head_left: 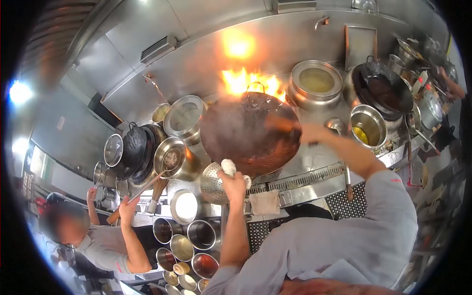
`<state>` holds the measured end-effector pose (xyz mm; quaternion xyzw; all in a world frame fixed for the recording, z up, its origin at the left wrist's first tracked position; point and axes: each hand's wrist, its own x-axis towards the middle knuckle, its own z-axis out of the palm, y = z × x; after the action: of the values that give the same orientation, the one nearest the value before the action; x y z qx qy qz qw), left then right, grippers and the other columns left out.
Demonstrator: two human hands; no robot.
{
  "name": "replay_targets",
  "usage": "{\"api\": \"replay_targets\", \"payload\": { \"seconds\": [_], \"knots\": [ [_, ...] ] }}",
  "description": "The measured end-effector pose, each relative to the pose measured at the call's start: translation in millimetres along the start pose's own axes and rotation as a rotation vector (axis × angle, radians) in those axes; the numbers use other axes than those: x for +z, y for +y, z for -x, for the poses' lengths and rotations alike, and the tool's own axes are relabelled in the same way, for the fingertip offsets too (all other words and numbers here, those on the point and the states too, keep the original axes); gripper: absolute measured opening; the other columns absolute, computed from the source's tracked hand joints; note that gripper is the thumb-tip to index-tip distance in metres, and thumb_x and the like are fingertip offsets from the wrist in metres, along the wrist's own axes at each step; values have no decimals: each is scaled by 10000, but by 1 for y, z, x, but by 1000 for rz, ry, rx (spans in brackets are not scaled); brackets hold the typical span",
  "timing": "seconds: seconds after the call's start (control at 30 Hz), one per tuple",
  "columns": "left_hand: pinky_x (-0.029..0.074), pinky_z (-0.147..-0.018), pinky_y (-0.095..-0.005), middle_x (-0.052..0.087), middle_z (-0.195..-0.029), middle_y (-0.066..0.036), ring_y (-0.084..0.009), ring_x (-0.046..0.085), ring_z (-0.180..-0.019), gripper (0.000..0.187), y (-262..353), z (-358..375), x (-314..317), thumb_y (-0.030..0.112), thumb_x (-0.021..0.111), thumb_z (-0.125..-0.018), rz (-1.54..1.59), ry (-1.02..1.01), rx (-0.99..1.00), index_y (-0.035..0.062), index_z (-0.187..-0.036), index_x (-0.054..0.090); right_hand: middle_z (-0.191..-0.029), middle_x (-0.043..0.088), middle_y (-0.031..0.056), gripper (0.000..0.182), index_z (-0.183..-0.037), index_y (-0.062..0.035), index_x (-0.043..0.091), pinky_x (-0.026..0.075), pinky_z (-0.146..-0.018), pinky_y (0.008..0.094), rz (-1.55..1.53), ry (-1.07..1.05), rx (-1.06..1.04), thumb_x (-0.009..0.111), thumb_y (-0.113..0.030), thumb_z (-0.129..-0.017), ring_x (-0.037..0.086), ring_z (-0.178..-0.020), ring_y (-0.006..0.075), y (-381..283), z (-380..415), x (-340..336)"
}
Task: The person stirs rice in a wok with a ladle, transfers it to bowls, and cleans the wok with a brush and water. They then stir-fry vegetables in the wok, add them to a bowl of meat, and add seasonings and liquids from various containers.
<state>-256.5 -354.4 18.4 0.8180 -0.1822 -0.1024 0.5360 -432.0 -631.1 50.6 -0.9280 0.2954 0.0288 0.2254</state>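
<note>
A large dark wok (pixel 246 132) is tilted up over the burner, with flames rising behind its far rim and haze over its inside. My left hand (pixel 233 188) is closed round a bunched white cloth (pixel 228 167) at the wok's near rim; whether a wok handle is inside the cloth is hidden. My right hand (pixel 310 133) is at the wok's right side, closed on a brown brush (pixel 281 123) smeared by motion inside the wok. A perforated metal strainer (pixel 213 183) stands just left of my left hand.
Flames (pixel 248 82) burn behind the wok. Metal pots stand around it, including a pot of yellowish liquid (pixel 317 80) and one with oil (pixel 367 129). At left, a co-worker (pixel 105 241) holds a long-handled tool near another wok (pixel 132 152). Several sauce containers (pixel 202 234) stand below.
</note>
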Motion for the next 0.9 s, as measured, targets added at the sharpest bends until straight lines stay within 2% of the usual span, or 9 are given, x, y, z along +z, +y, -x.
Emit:
{"api": "replay_targets", "payload": {
  "seconds": [0.2, 0.33, 0.4, 0.43, 0.53, 0.63, 0.7, 0.77, 0.9],
  "knots": [
    [435, -885, -431, 558, -1059, -314, -393, 586, -949, 483, -41, -25, 61, 121, 551, -818, 121, 44, -209, -70, -1188, 307, -911, 680, 214, 466, -1140, -66, 604, 521, -774, 466, 22, 565, 185, 627, -346, -767, 662, -850, 385, 0, -119, -169],
    [412, -922, -453, 538, -1082, -359, -457, 575, -1013, 527, -44, -31, 93, 126, 551, -817, 88, 97, -185, -61, -1216, 263, -889, 676, 219, 576, -1293, -141, 473, 520, -736, 495, -513, 741, 84, 632, -404, -806, 657, -830, 412, -50, -170, -140],
    [407, -930, -457, 534, -1095, -372, -471, 569, -1024, 547, -46, -34, 98, 139, 551, -822, 112, 42, -266, -50, -1225, 233, -985, 658, 249, 632, -1383, -172, 388, 514, -778, 505, -411, 933, 108, 614, -282, -804, 639, -932, 423, -45, -237, -36],
    [407, -930, -457, 534, -1095, -372, -471, 569, -1024, 547, -45, -35, 99, 139, 551, -822, 118, 44, -273, -50, -1225, 233, -1075, 638, 247, 648, -1364, -173, 433, 498, -856, 475, -361, 643, 235, 622, -235, -746, 612, -1029, 402, -46, -250, 15],
    [411, -920, -469, 538, -1080, -380, -485, 566, -1021, 531, -44, -39, 98, 144, 549, -824, 149, 14, -357, -50, -1203, 232, -1148, 623, 229, 645, -1241, -134, 580, 470, -939, 419, -429, -52, -162, 679, -263, -617, 589, -1090, 384, -83, -197, 97],
    [418, -907, -477, 542, -1065, -384, -496, 563, -1023, 539, -49, -31, 99, 152, 553, -822, 60, 24, -234, -54, -1200, 228, -1127, 636, 224, 659, -1261, -182, 575, 480, -919, 450, -191, 135, -463, 693, -324, -628, 611, -1042, 388, -68, -152, 99],
    [408, -925, -415, 522, -1095, -310, -384, 554, -1037, 531, -38, -31, 94, 121, 570, -806, 132, 15, -273, -77, -1207, 284, -1087, 656, 198, 638, -1316, -207, 532, 508, -849, 471, 228, 67, -109, 674, -332, -707, 652, -945, 362, -21, -180, 49],
    [410, -924, -402, 518, -1111, -298, -365, 554, -1031, 534, -41, -25, 87, 113, 570, -802, 128, 11, -332, -73, -1214, 286, -1038, 664, 200, 616, -1336, -235, 482, 506, -846, 494, 3, 505, 237, 630, -355, -750, 642, -959, 388, -16, -188, 10],
    [428, -900, -456, 556, -1062, -370, -460, 584, -1010, 547, -55, -34, 102, 148, 558, -800, 211, 26, -287, -65, -1204, 258, -1125, 633, 235, 704, -1371, -176, 456, 492, -897, 448, -193, 229, 137, 650, -334, -714, 619, -1034, 385, -49, -216, 70]
  ]
}}
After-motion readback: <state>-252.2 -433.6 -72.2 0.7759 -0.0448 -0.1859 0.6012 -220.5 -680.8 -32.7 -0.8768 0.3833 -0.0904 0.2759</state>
